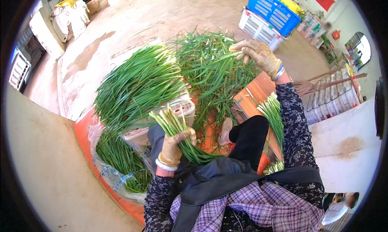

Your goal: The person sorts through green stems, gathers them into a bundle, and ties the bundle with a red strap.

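Observation:
My gloved left hand [175,144] grips a bunch of garlic chives [169,122] above my lap, pale stem ends up and green leaves hanging toward the apron. Out to the upper right, my gloved right hand [257,54] pinches a few loose green leaves [222,62] over a heap of scattered leaves [209,53]. A thick stack of chives [139,83] lies on an upturned-looking plastic crate [182,107] at my left. On a wooden board [257,89] by my right knee rests another chive bundle [271,116], partly hidden by my sleeve.
A clear plastic bag [97,159] of chives sits left of my leg on an orange sheet [83,138]. Beyond the heap, a blue crate [272,12] stands on a white crate [257,28]. A broom [330,81] and metal rack [330,95] are at right. A person [339,207] is at lower right.

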A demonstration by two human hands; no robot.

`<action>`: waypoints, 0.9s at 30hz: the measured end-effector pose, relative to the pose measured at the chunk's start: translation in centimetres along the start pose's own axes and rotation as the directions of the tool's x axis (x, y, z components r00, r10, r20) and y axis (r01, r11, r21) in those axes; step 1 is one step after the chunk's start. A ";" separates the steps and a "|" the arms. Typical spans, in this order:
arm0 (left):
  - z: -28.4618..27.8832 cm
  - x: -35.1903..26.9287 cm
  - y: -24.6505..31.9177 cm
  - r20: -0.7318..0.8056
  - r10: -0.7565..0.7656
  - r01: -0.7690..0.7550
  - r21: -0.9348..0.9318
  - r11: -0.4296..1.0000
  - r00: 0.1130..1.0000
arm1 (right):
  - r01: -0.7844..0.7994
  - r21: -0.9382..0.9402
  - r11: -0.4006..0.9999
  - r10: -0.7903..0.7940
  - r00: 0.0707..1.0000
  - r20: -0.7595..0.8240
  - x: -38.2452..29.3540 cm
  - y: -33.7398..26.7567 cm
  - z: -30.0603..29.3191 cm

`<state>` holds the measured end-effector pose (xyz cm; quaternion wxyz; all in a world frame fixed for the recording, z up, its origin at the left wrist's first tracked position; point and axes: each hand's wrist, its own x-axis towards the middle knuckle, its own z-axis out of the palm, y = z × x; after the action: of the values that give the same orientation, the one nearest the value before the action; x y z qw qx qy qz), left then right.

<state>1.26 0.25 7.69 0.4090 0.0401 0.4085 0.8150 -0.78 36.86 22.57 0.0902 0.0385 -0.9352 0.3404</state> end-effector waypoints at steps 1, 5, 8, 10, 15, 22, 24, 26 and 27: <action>0.3 0.5 0.9 0.084 0.087 -0.096 0.116 0.989 0.993 | 0.013 0.131 0.991 -0.014 1.000 0.007 -1.0 -1.0 -0.5; 4.4 3.0 4.3 0.115 0.233 -0.254 0.235 0.938 0.966 | 0.007 -0.096 0.995 0.031 0.920 0.391 -3.5 -2.8 0.4; 5.6 6.5 4.0 0.252 0.083 -0.152 0.266 0.952 0.964 | 0.480 0.039 0.876 -0.445 0.775 0.449 -4.2 -5.1 1.6; 5.9 8.0 1.5 0.218 0.121 -0.180 0.272 0.945 0.968 | 0.585 -0.027 0.811 -0.532 0.755 0.383 -4.2 -4.1 3.4; 4.6 6.9 -3.1 0.253 -0.141 0.185 -0.160 0.970 0.957 | 0.599 0.123 0.792 -0.608 0.792 0.061 -2.4 1.3 10.9; 3.7 5.3 -4.4 0.003 -0.116 0.116 0.074 0.991 0.993 | 0.132 0.245 0.961 -0.174 0.972 0.156 -1.9 0.8 15.2; 2.7 5.8 -5.1 0.013 -0.079 0.079 0.013 0.997 0.997 | 0.117 0.248 0.962 -0.131 0.991 0.039 -0.7 1.0 14.7; 2.3 5.8 -4.3 0.040 -0.122 0.123 -0.036 0.992 0.992 | 0.210 0.258 0.943 -0.223 0.975 0.020 -0.2 0.1 16.4; 2.0 5.2 -3.4 0.055 -0.157 0.160 -0.053 0.986 0.986 | 0.312 0.085 0.946 -0.320 0.941 0.113 -0.2 -0.4 19.5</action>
<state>0.75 6.32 5.22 0.4838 0.0166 0.3765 0.7899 -3.29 24.07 8.12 0.0833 0.2123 -0.9089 0.3490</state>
